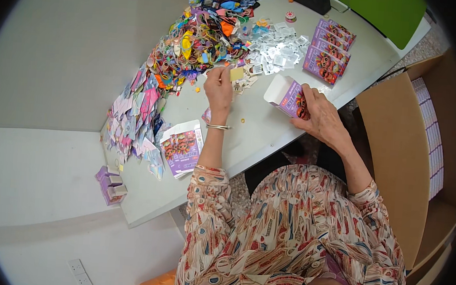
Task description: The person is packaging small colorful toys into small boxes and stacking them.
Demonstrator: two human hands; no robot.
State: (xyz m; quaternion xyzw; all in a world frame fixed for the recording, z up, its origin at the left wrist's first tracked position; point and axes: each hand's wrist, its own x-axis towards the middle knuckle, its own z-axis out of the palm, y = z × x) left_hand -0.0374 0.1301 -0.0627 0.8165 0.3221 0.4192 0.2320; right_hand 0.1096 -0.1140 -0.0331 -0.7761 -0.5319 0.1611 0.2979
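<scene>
My right hand [324, 116] is closed on a small purple printed carton [290, 98], its white open end turned to the left. Between the fingers of my left hand [219, 92] is a small flat yellow piece [236, 73]; whether it is card or a packet I cannot tell. Beyond that hand lies a heap of colourful balloon-like pieces and loops [192, 46]. Small clear-and-white packets [280, 53] are spread to the right of the heap. By my left forearm rests a stack of flat purple cartons [182, 148].
Several filled purple cartons [325, 64] stand at the far right of the white table [221, 155]. Pastel foil packets [134, 113] are piled at the left, by the wall. A large cardboard box [398, 156] with packed cartons stands to my right. A green panel [385, 15] is behind.
</scene>
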